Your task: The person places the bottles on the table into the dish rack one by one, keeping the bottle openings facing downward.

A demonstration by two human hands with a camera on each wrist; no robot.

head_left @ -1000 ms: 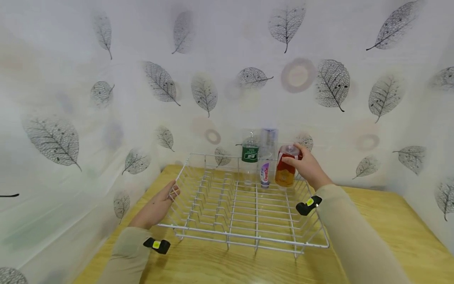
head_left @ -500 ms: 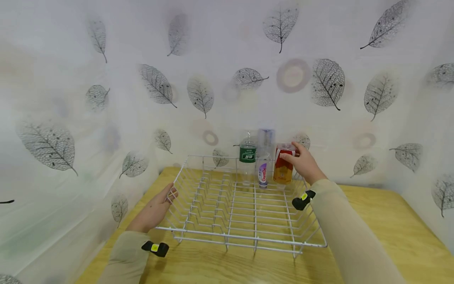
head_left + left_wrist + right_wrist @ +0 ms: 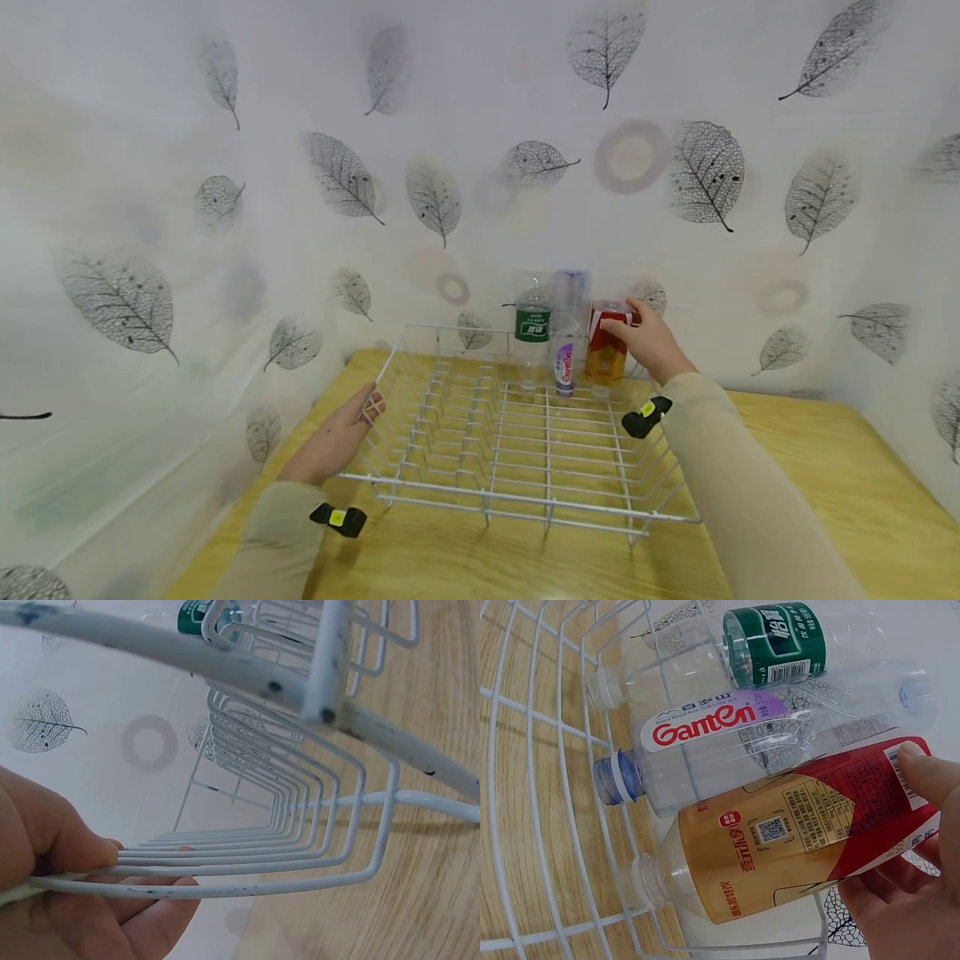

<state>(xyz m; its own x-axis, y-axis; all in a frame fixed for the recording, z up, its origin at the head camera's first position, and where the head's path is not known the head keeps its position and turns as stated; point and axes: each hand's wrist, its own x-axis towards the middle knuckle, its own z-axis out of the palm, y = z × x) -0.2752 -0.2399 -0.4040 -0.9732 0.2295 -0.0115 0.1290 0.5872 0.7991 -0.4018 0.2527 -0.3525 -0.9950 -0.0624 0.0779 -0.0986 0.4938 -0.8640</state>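
My left hand point(image 3: 341, 433) grips the left side of a white wire dish rack point(image 3: 517, 500). In the left wrist view, the thumb point(image 3: 82, 847) lies over the rack's side wires and the fingers come from below. At the back right of the rack, my right hand point(image 3: 652, 340) holds a clear plastic bottle with a red and gold label point(image 3: 606, 354) near its base. That bottle is upside down; its neck point(image 3: 646, 881) points at the rack's wires. Beside it, two clear bottles also stand neck down: a Ganten bottle point(image 3: 705, 735) and a green-labelled bottle point(image 3: 776, 645).
The rack rests on a light wooden table point(image 3: 795, 467). Upright wire dividers point(image 3: 465, 425) run along its left half. A white curtain with a leaf print point(image 3: 480, 125) hangs close behind and at the sides.
The red and gold bottle has gone from slightly tilted to more upright, its top end shifting left. My left hand keeps its hold on the rack.
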